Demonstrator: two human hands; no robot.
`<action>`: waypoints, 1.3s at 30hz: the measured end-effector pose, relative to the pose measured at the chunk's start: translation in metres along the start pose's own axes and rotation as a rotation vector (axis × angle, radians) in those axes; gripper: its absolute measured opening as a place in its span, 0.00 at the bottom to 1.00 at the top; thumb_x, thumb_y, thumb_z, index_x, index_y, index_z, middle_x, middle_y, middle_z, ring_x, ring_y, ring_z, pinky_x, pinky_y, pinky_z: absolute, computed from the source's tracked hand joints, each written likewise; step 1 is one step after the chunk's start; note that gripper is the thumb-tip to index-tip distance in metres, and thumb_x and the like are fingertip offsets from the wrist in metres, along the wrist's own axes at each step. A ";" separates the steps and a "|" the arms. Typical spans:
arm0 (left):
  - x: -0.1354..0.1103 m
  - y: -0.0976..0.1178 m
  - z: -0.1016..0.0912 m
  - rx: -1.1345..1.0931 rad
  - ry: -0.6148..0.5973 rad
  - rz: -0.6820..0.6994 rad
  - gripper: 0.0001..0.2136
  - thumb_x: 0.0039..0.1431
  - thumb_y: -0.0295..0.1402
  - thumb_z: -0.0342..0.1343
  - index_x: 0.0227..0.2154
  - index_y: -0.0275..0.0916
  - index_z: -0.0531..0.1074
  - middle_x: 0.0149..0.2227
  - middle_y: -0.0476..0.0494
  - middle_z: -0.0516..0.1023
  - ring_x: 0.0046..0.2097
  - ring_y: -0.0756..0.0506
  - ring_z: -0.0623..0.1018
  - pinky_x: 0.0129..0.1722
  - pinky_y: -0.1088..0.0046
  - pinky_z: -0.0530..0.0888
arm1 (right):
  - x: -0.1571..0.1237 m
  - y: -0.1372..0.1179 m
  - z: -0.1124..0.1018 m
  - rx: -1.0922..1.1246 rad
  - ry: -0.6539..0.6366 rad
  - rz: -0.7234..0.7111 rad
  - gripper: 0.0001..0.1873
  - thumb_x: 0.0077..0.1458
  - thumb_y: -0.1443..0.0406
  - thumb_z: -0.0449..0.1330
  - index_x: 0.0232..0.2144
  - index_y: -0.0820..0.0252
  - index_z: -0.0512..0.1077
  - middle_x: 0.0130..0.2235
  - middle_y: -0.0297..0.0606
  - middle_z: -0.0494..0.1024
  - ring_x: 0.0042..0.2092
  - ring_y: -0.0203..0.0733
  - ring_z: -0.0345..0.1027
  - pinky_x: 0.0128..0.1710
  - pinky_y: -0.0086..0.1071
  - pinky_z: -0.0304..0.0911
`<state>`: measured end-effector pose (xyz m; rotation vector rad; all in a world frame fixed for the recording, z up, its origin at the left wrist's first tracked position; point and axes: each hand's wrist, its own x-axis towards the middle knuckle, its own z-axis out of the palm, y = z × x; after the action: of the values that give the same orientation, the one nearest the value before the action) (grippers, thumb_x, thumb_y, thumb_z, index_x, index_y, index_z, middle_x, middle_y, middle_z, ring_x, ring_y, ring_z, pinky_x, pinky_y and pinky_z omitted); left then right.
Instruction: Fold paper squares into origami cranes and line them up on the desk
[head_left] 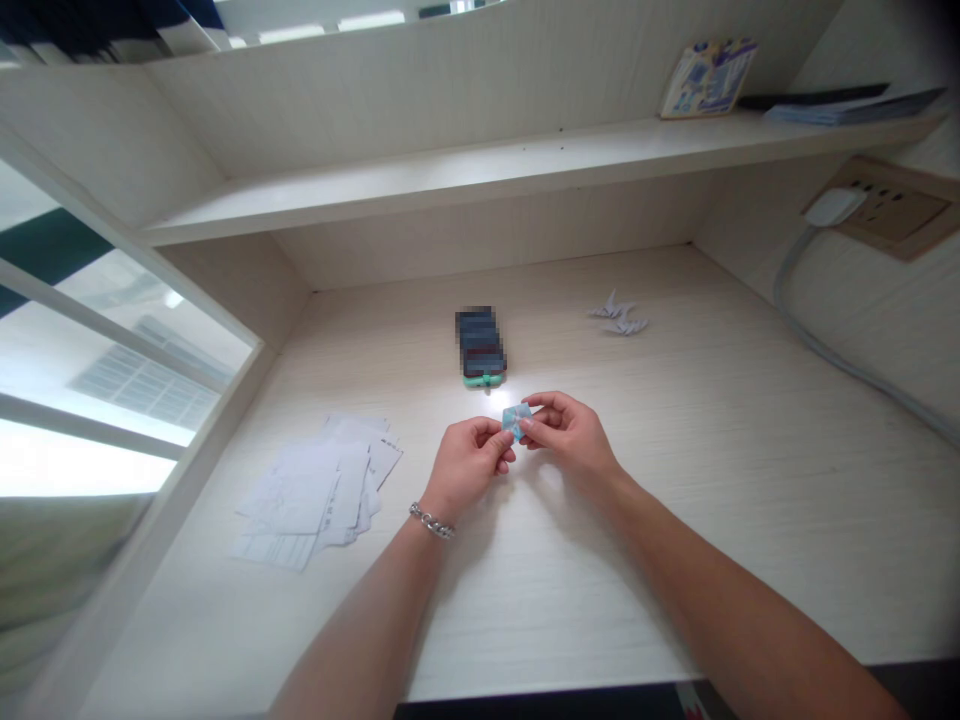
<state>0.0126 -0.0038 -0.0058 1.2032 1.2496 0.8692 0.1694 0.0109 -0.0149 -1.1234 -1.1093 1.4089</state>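
Both my hands meet over the middle of the pale wooden desk [675, 520]. Between them is a small light-blue folded piece of paper [516, 417]. My left hand [469, 465], with a silver chain bracelet at the wrist, pinches its left side. My right hand [566, 432] pinches its right side with thumb and fingertips. Just beyond the paper lies a phone [481, 346] in a green case, screen up.
A loose pile of white paper sheets [319, 490] lies left of my hands. Two small folded white paper shapes [619, 317] sit at the back right. A wall socket with a plug and grey cable [840, 355] is on the right wall. A shelf [525, 165] overhangs the back.
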 end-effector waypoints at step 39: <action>-0.005 0.005 -0.005 0.408 0.024 0.217 0.11 0.56 0.37 0.50 0.23 0.39 0.72 0.23 0.48 0.74 0.25 0.50 0.69 0.26 0.76 0.62 | -0.002 -0.002 0.001 -0.226 -0.140 -0.021 0.13 0.50 0.57 0.59 0.24 0.61 0.74 0.25 0.35 0.73 0.29 0.37 0.64 0.29 0.31 0.58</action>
<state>0.0072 -0.0065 0.0002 1.6819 1.3748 0.8068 0.1685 0.0091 -0.0122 -1.1806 -1.4039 1.3875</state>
